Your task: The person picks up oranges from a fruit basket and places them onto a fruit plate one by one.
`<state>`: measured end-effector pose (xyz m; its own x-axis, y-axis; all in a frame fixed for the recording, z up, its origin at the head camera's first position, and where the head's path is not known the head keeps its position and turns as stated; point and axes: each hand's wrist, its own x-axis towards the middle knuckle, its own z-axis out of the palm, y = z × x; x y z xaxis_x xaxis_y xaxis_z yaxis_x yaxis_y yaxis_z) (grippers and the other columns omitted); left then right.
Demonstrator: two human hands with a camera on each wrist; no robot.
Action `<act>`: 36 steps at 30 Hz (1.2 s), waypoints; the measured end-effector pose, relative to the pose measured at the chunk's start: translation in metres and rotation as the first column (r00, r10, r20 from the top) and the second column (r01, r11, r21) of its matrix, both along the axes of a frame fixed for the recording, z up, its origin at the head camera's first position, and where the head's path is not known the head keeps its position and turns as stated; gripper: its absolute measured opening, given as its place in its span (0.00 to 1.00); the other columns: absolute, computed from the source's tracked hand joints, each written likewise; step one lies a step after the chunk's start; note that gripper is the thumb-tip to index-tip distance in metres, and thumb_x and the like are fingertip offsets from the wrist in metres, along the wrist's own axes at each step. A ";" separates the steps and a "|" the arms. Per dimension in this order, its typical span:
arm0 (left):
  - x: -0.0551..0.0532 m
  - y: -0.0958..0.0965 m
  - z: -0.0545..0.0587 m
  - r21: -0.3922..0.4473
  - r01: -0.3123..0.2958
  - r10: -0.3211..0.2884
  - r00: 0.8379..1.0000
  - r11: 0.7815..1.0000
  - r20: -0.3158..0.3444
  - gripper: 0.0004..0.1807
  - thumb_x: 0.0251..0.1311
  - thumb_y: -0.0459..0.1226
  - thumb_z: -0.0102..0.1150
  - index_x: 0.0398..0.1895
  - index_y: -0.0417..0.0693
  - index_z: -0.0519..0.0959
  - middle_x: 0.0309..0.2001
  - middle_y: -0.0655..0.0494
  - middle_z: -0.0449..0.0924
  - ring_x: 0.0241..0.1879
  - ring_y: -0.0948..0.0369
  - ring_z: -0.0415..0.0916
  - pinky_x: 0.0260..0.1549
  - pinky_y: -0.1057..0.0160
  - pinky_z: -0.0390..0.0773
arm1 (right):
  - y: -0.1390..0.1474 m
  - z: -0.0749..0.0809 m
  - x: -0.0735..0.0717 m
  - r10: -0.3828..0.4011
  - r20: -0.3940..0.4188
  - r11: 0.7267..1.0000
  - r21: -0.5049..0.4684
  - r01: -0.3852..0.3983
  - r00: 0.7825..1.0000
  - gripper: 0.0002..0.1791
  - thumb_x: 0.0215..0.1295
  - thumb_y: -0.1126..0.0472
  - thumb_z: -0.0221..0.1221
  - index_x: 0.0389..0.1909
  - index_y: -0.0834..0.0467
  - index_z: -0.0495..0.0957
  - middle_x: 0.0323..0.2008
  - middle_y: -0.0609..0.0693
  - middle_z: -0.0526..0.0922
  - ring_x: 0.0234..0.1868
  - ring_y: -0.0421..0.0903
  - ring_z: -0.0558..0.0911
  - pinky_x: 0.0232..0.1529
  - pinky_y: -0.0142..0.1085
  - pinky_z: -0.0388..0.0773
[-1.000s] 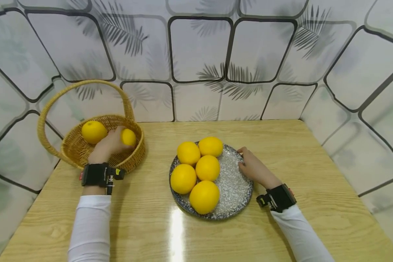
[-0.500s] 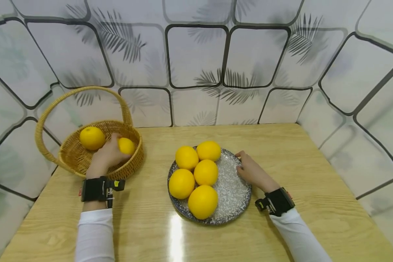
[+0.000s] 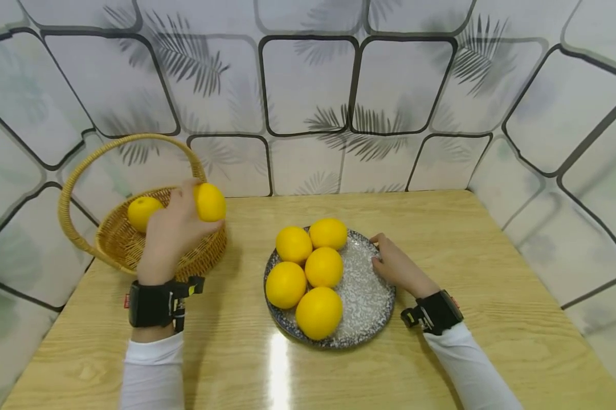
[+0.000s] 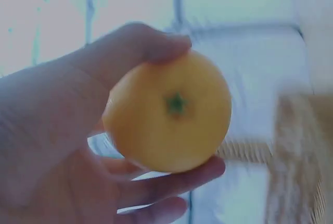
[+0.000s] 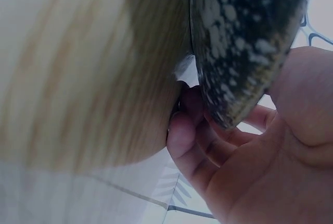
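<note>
My left hand (image 3: 171, 233) holds an orange (image 3: 210, 202) up over the right rim of the wicker basket (image 3: 207, 253). In the left wrist view, thumb and fingers wrap round this orange (image 4: 171, 114), and its green stem end faces the camera. Another orange (image 3: 143, 212) lies inside the basket. My right hand (image 3: 397, 265) grips the right edge of the speckled grey plate (image 3: 364, 302). Its fingers (image 5: 182, 133) curl beneath the rim in the right wrist view, with the thumb over the top. Several oranges (image 3: 324, 267) sit on the plate's left half.
The basket's tall arched handle (image 3: 133, 138) rises at the back left. Wood-grain tabletop (image 3: 246, 239) lies between basket and plate. Patterned wall covering (image 3: 308, 85) closes off the back and both sides.
My left hand has lifted the orange up out of the basket and slightly to the right. The right hand stays at the plate's edge, and the plate's oranges keep their places.
</note>
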<state>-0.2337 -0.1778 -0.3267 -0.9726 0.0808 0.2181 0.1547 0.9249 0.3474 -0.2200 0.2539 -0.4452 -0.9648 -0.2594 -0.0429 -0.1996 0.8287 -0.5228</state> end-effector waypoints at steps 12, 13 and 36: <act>0.012 0.131 0.008 0.221 0.435 -0.454 0.890 0.873 0.037 0.51 0.54 0.56 0.72 0.76 0.53 0.56 0.58 0.50 0.76 0.43 0.55 0.81 0.38 0.55 0.84 | 0.000 -0.003 0.004 -0.029 0.019 0.999 -0.018 0.029 0.999 0.23 0.74 0.66 0.50 0.66 0.72 0.62 0.54 0.70 0.77 0.50 0.55 0.79 0.49 0.49 0.78; 0.013 0.142 0.006 0.200 0.456 -0.473 0.880 0.867 0.041 0.52 0.53 0.57 0.72 0.76 0.53 0.56 0.58 0.50 0.76 0.42 0.56 0.81 0.37 0.56 0.84 | 0.000 -0.004 0.005 -0.029 0.017 0.999 -0.021 0.030 0.999 0.23 0.74 0.66 0.50 0.65 0.72 0.62 0.53 0.70 0.77 0.50 0.55 0.79 0.49 0.49 0.78; 0.012 0.240 -0.028 -0.411 0.575 -0.531 0.816 0.708 0.228 0.52 0.58 0.62 0.66 0.78 0.51 0.55 0.61 0.46 0.79 0.54 0.53 0.82 0.66 0.49 0.73 | 0.003 -0.005 0.001 0.005 -0.042 0.999 -0.037 -0.006 0.999 0.21 0.72 0.67 0.49 0.62 0.73 0.63 0.62 0.76 0.72 0.57 0.63 0.80 0.56 0.57 0.79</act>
<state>-0.2220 0.0620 -0.3545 -0.7351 0.6751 -0.0622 0.6777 0.7343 -0.0384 -0.2193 0.2567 -0.4503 -0.9642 -0.2652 0.0073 -0.2263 0.8078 -0.5442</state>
